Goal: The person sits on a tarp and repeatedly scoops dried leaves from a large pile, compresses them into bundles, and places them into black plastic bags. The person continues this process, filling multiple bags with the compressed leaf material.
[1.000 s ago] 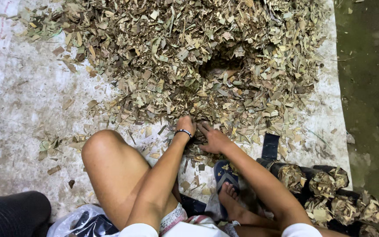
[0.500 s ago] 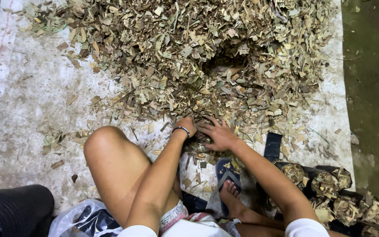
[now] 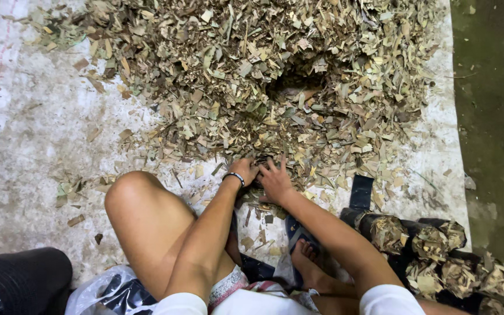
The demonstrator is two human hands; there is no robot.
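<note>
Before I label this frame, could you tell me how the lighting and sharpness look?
Head view: soft, even light, no glare; the heap of dry chopped leaves and both hands, left hand and right hand, are sharp; the right edge's dark ground is dim.

Single head view: worn camera, near, facing steeply down over the wearer's knee (image 3: 138, 201) onto the white sheet (image 3: 30, 151), leaf pile (image 3: 263, 76) filling the frame's far half beyond that knee.

Soft, even light falls from above; the white sheet (image 3: 42, 146) reads bright, the right floor (image 3: 497, 116) dim. Shadows are faint. Focus is sharp, with slight wide-angle stretch at the edges.
</note>
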